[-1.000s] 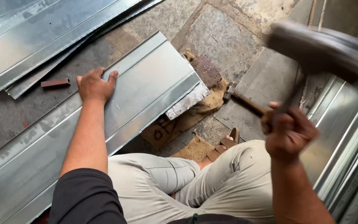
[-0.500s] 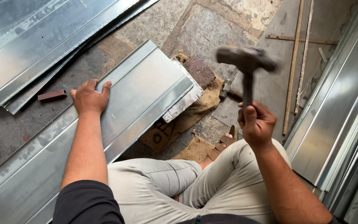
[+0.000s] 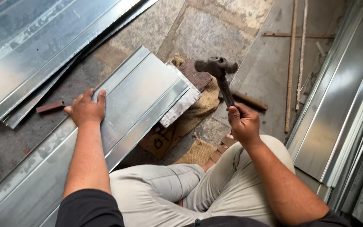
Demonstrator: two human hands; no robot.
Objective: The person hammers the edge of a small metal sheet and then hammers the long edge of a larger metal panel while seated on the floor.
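My left hand (image 3: 86,108) lies flat, palm down, on a long folded galvanised metal sheet (image 3: 139,96) that runs from lower left toward the middle. My right hand (image 3: 243,123) grips the dark handle of a hammer (image 3: 218,71). The hammer's head hangs in the air just right of the sheet's far end. That end rests over a flat rusty block (image 3: 196,75) on brown burlap sacking (image 3: 204,105). I sit on the floor with my legs in light trousers (image 3: 215,185) folded under me.
More metal sheets (image 3: 43,46) are stacked at the upper left, and others lean along the right side (image 3: 341,109). A small brown block (image 3: 50,106) lies left of my left hand. Two long thin rods (image 3: 291,63) and a wooden handle (image 3: 251,101) lie on the concrete floor.
My right hand has swung the hammer down and leftward from a raised position at the right to just beside the sheet's end. My left hand has stayed pressed on the sheet.
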